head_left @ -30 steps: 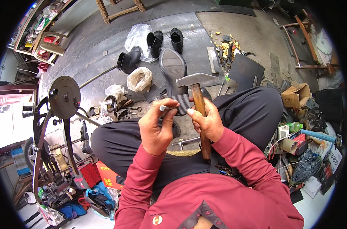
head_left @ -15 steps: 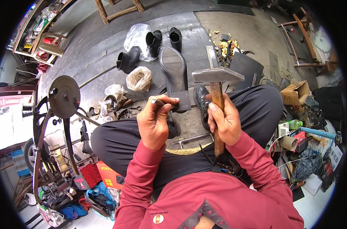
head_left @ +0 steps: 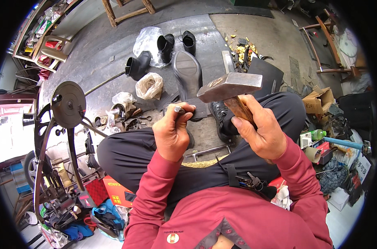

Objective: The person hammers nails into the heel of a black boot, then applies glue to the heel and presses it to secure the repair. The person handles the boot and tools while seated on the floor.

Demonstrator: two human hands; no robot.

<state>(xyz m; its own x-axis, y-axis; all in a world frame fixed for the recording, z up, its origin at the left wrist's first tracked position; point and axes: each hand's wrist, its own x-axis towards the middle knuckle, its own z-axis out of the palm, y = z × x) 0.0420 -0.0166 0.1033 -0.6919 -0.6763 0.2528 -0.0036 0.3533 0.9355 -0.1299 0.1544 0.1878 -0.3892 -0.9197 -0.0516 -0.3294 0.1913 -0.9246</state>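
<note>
Head view: left hand (head_left: 171, 135), thumb and fingers pinched closed on a short metal rod (head_left: 179, 110), apparently for fine control. Right hand (head_left: 263, 132), wrapped round the wooden handle of a hammer (head_left: 232, 85), a full grip likely suiting its heavy head. Black shoe (head_left: 187, 76), sole up before the person, presumably for access; ribbed end beside left hand, contact unclear.

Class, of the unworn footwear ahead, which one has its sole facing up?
The dark shoe just beyond the left hand: its sole faces up, while the three black boots show their openings.
</note>
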